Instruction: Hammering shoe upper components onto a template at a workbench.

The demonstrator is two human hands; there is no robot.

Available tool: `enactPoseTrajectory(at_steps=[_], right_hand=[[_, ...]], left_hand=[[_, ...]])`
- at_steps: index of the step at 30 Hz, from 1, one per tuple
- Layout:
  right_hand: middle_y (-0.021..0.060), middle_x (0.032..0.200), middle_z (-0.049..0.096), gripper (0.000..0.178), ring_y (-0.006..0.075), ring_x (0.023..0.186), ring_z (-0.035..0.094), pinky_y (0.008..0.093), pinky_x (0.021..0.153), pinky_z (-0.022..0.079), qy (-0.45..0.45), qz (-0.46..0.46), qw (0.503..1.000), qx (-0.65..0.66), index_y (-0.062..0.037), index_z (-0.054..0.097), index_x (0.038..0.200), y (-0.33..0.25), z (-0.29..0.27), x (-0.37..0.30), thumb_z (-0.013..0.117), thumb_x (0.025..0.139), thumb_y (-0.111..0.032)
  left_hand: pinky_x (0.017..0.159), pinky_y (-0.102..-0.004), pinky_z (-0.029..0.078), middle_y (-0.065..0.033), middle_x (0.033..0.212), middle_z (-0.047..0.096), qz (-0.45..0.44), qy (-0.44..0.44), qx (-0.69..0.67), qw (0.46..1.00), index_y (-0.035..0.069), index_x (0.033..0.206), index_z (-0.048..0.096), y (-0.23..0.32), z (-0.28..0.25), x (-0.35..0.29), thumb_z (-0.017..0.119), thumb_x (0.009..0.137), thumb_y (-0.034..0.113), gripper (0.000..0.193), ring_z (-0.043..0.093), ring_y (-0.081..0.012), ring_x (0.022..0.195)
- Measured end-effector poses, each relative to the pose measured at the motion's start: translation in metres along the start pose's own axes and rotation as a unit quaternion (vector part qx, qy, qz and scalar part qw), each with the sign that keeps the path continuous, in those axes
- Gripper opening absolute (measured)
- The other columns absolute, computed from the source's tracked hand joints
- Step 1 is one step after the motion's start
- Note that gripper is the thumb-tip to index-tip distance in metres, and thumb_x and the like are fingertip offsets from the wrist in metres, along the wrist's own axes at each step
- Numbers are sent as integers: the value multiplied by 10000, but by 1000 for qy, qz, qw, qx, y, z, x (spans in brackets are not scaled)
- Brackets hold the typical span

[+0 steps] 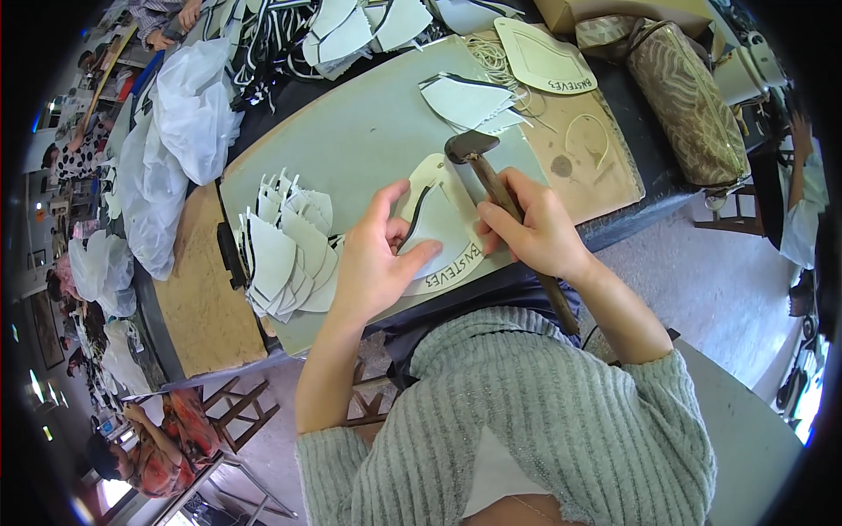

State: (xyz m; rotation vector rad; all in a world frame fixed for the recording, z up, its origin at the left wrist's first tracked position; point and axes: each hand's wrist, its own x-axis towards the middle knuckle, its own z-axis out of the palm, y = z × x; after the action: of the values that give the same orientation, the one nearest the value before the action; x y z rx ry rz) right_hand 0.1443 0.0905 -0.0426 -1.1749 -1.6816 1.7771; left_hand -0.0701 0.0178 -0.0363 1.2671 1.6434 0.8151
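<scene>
A cream template board (462, 203) with dark lettering along its curved edge lies at the table's near side. On it rests a white shoe-upper-like piece (436, 221) with a black strip along its left edge. My left hand (373, 254) holds this piece down, thumb on its face and bent fingers at the black strip. My right hand (542, 224) is wrapped round the wooden handle of a hammer (474, 145). The hammer's metal head is raised past the board's upper right, its handle end pointing down toward my lap.
To the left stands a fanned stack of white pieces (294, 245). More white pieces (469, 103) lie farther off, beside a second template (545, 57) and cord loops (491, 61). A patterned bag (688, 105) is at right, plastic bags (180, 131) at left. Other people sit nearby.
</scene>
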Motion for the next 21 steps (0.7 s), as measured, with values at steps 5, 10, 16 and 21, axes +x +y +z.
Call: enactPoseTrajectory(at_steps=[5, 10, 16, 21], right_hand=[[65, 784, 670, 170, 96, 636, 675, 202, 450, 451, 5, -9, 1000, -13, 15, 522, 1011, 0, 1, 1, 575, 965, -140], [74, 806, 675, 151, 97, 676, 681, 198, 456, 453, -3, -12, 1000, 6, 9, 518, 997, 0, 1, 0, 563, 971, -133], [111, 888, 710, 161, 155, 796, 703, 254, 582, 500, -49, -64, 995, 58, 29, 507, 1049, -3, 11, 0, 538, 977, -112], [139, 891, 721, 151, 232, 824, 720, 325, 718, 544, -58, -114, 991, -29, 40, 480, 1030, 6, 13, 2, 527, 977, -93]], left_hand=[[567, -281, 421, -52, 633, 551, 14, -6, 48, 999, -7, 1314, 480, 0, -3, 2, 795, 707, 121, 696, 492, -136, 562], [574, -300, 429, -64, 627, 534, 4, -43, 78, 996, -1, 1297, 487, 5, -7, 6, 789, 708, 118, 673, 497, -161, 571], [580, -345, 466, -103, 640, 575, 39, 8, 189, 981, -8, 1288, 478, 19, 2, -1, 778, 714, 107, 659, 582, -194, 591], [583, -329, 497, -101, 682, 626, 38, 33, 228, 972, -3, 1299, 451, 14, -9, -10, 767, 729, 101, 660, 629, -198, 590]])
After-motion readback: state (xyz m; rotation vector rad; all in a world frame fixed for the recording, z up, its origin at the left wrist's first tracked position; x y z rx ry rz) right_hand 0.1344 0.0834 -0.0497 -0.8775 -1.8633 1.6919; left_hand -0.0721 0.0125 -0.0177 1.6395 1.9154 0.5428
